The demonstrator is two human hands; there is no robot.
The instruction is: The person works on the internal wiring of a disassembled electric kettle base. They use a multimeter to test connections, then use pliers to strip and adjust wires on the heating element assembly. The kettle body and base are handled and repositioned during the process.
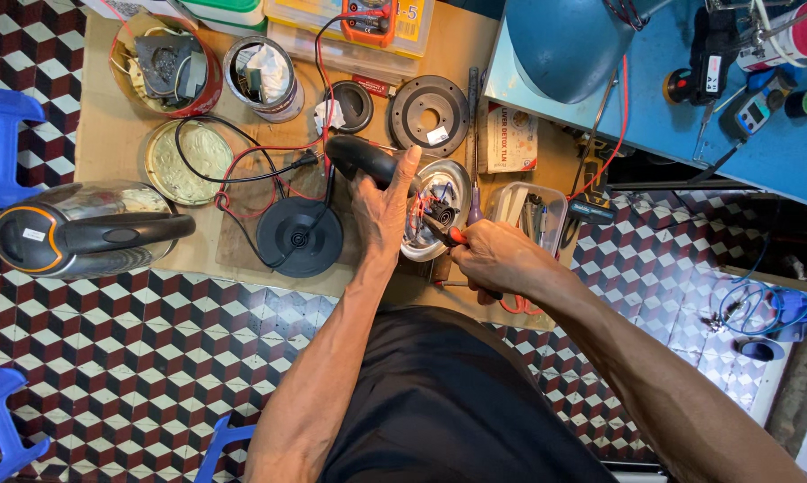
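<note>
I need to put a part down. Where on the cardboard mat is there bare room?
Bare cardboard lies between the red tin and the lying kettle. Around the left hand and right hand it is crowded.

Upturned kettle sits just right of centre frame, its round steel underside open, showing red and blue wires around a black connector. Its black handle juts toward upper left. A red-tipped screwdriver pokes in from the lower right.

The kettle base lies on the cardboard sheet; left of it a kettle, right the upturned kettle, behind it two tins.
</note>
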